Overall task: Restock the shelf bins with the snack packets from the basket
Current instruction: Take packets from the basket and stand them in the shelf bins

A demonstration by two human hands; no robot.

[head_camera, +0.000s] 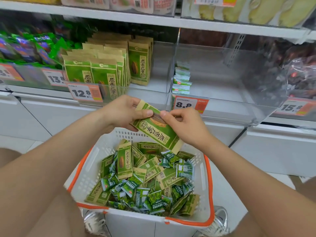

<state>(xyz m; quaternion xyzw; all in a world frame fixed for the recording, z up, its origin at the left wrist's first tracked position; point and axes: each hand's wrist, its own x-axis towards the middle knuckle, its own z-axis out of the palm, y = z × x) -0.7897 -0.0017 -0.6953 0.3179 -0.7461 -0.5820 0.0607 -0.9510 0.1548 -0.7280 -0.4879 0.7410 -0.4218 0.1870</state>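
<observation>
Left hand (122, 112) and right hand (185, 124) both pinching one green-and-tan packet (156, 128), thumbs on its face, held tilted above the white basket (85, 170), forearms reaching in over it, loose packets (142, 178) inside, clear shelf bin (153, 69) of matching packets behind.

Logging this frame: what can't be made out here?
Head view only.
Far-left price tag: cut by the frame edge, blurred.
Lower layers in the basket: buried under top packets; count unknown.
Dark bagged goods at right: blurred behind the clear bin and its glare.
Held seed packet: parts covered by the left hand and right hand.
</observation>
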